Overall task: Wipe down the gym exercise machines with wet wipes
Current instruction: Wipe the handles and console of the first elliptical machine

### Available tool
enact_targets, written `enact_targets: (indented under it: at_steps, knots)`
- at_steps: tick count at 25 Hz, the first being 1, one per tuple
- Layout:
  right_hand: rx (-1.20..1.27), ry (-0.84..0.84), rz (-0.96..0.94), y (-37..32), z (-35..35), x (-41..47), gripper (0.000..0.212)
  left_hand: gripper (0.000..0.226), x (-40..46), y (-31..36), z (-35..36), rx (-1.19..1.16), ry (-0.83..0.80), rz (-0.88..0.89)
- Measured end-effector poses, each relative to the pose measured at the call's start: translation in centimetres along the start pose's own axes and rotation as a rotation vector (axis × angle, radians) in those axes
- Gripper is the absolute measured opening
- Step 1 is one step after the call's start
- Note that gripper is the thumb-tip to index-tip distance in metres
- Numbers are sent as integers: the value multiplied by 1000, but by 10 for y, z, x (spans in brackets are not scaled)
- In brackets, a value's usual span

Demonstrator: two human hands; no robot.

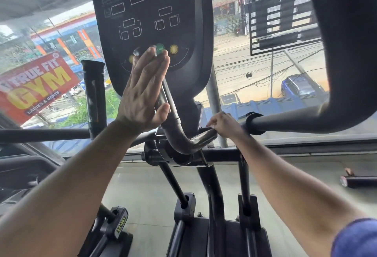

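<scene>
**Console of gym machine touched by flat hand at street-facing window**

The dark console [151, 22] of an exercise machine is seen from close range, with the left hand [142, 93] laid flat against its lower edge. The fingers are held straight and together, their tips reaching the row of round buttons, where a green button [160, 48] is partly covered and a yellow button [173, 49] is left exposed just to its right. Whether a wipe is pressed under the palm cannot be told, as the palm side is turned away from the camera.

The right hand [224, 124] is shown lower and to the right, well apart from the left, its fingers curled down onto the end of a bent silver handle [183, 140] where it meets a black horizontal bar [285, 123]. Something small appears to be pinched at the fingertips, but it is too blurred to be identified. A blue sleeve [357, 238] is visible at the right arm.

A black upright grip [93, 97] stands to the left of the console, and a thick black padded arm [346, 53] curves across the upper right. Below, the machine's black frame and pedal linkages [183, 201] are seen over a pale floor. Through the window, a red "GYM" banner [34, 85], a road strung with cables, and a parked blue car [302, 87] are visible.
</scene>
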State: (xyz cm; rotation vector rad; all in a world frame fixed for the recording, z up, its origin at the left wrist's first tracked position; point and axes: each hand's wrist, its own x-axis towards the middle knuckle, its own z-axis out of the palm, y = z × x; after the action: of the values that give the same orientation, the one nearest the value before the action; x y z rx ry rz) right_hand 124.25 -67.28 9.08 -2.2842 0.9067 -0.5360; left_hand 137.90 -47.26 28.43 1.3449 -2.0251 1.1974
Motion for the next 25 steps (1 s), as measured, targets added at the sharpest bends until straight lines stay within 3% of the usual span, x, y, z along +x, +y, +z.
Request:
enact_targets:
  at_steps: [2, 5, 8, 10, 13, 15, 21, 25]
  knots:
    - [-171, -169, 24, -14, -2, 32, 24, 86, -1, 0, -1, 10, -5, -5]
    - [-327, -250, 66, -26, 9, 56, 19, 85, -3, 2, -1, -1, -12, -16]
    - [-246, -312, 160, -17, 11, 62, 23, 85, -3, 0, -2, 0, -18, -20]
    - [-32, -342, 286, -7, 9, 55, 19, 85, -2, 1, -2, -13, -12, -22]
    - [658, -339, 551, 8, 19, 23, 18, 86, -2, 0, -1, -13, -3, -19]
    - [957, -314, 625, 19, 26, 3, 17, 86, -2, 1, -1, -9, 6, -18]
    - [1341, -124, 653, 11, 22, -59, 22, 86, -3, 3, 1, -1, 27, -23]
    - [1559, -12, 780, -1, 32, -57, 27, 86, -3, 3, 2, -12, 53, -24]
